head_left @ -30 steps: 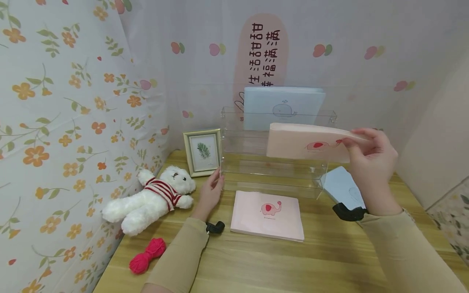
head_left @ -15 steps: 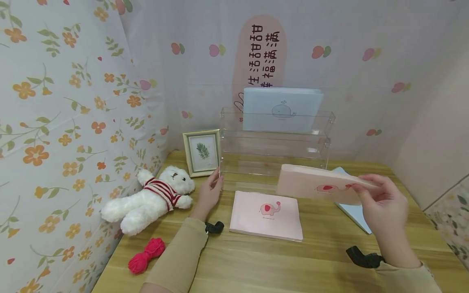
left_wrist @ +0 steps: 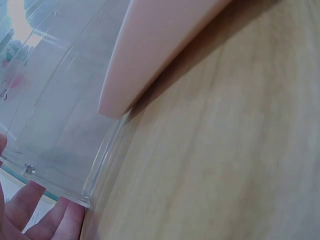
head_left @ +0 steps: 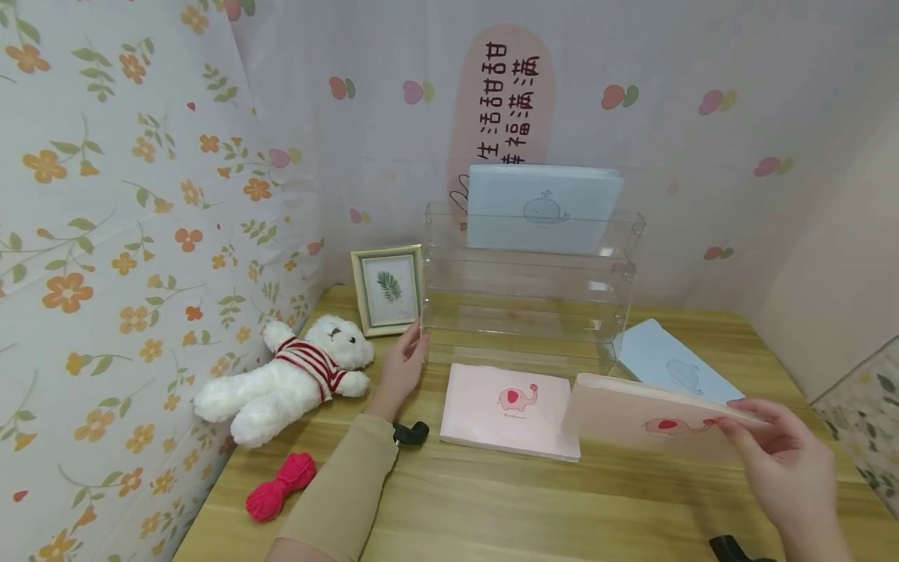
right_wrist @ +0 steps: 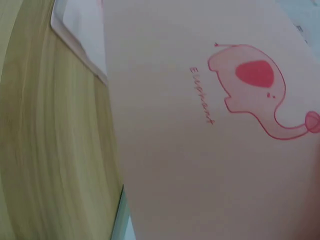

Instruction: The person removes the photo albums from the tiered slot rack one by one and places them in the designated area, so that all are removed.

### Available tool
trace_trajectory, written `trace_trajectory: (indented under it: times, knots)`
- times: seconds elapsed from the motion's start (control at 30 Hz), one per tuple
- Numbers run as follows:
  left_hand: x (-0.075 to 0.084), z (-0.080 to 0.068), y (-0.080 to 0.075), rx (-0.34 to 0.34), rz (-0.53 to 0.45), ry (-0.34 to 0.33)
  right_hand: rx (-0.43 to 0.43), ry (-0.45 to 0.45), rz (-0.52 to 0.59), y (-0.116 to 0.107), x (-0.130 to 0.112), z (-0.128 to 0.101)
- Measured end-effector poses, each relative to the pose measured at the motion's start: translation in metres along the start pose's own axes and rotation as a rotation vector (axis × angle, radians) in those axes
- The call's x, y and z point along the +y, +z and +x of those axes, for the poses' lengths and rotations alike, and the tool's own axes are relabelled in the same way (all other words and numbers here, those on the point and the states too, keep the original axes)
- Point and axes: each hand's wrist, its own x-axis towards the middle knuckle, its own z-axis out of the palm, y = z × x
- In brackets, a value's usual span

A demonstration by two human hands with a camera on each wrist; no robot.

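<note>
Right hand (head_left: 790, 468) fingers pinch pink notebook (head_left: 646, 425); left hand (head_left: 402, 367) fingers, relaxed, touch clear rack (head_left: 527, 312).

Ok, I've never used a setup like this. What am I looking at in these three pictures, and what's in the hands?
No machine here: a person works with two bare hands, wearing three cameras. The wide picture comes from the head, looking down at a wooden table. The other two come from the wrists, very close up.

The right hand pinches a pink elephant notebook by its edge, low over the table; the right wrist picture shows its cover. The left hand rests its fingers against the corner of a clear acrylic rack; the left wrist picture shows that corner.

In the rack stands a blue whale notebook. On the table lie a second pink notebook, a blue notebook, a teddy bear, red yarn and a small picture frame.
</note>
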Motion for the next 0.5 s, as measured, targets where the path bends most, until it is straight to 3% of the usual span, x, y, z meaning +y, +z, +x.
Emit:
trace_trajectory:
  times: [0.2, 0.5]
  knots:
    - [0.001, -0.001, 0.000, -0.002, -0.002, -0.007, -0.088, -0.028, -0.050, -0.018, 0.017, -0.004]
    - [0.002, -0.001, -0.001, -0.001, 0.004, 0.000, -0.141, -0.024, -0.174, -0.035, 0.037, -0.001]
